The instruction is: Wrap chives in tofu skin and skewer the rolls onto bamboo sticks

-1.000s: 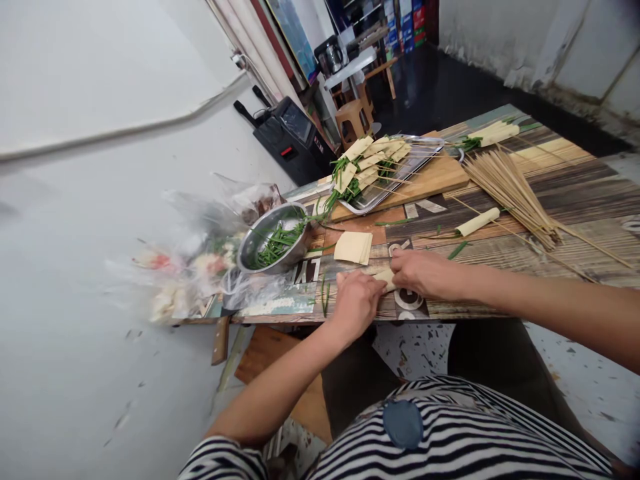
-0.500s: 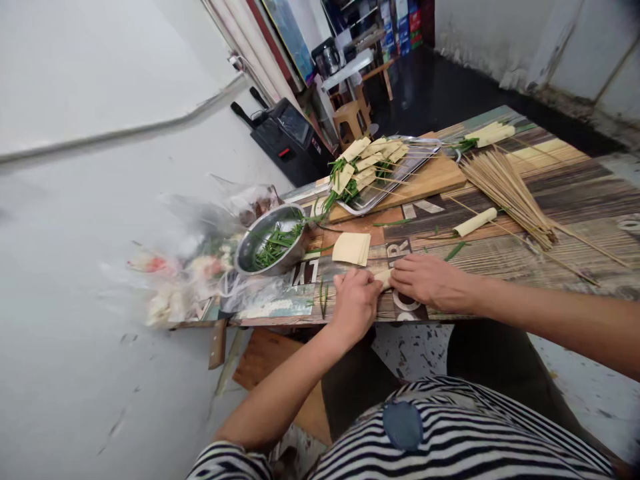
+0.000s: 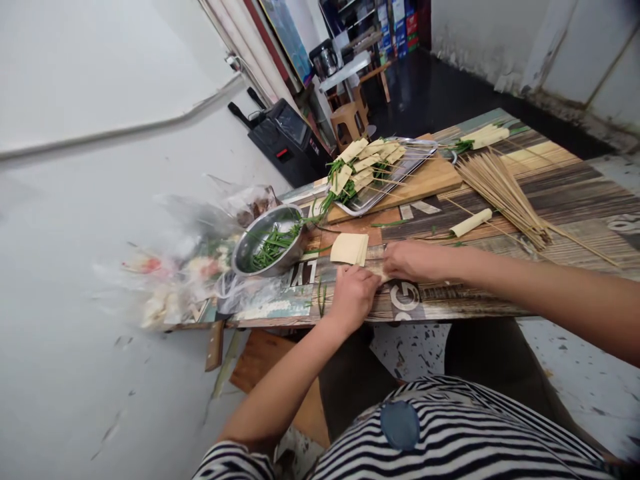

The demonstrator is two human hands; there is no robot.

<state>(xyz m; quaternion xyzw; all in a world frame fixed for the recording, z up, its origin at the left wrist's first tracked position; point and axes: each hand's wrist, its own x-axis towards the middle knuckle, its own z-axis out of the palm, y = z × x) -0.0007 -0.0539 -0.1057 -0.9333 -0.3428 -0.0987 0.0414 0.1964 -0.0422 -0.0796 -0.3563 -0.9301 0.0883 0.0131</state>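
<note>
My left hand (image 3: pixel 356 291) is closed on a pale tofu-sheet roll (image 3: pixel 383 275) at the table's near edge; most of the roll is hidden under the fingers. My right hand (image 3: pixel 404 261) is just beyond the roll's right end, fingers curled down and pressed together. What it holds, if anything, is hidden. Just past my left hand lies a small stack of square tofu sheets (image 3: pixel 349 249). A steel bowl (image 3: pixel 241 259) of cut green chives (image 3: pixel 277 245) stands to the left. To the right, another tofu roll (image 3: pixel 471 223) lies on a skewer.
A metal tray (image 3: pixel 357 211) with several skewered tofu-and-chive rolls (image 3: pixel 367 162) rests on a wooden board (image 3: pixel 447 175). A pile of bamboo skewers (image 3: pixel 505 193) lies at right. Plastic bags (image 3: pixel 200 267) crowd the left end, where a knife handle (image 3: pixel 215 347) juts over the edge.
My right hand has lifted off the roll and shifted slightly away from me, its fingers now curled. My left hand stays on the roll. The view has shifted slightly.
</note>
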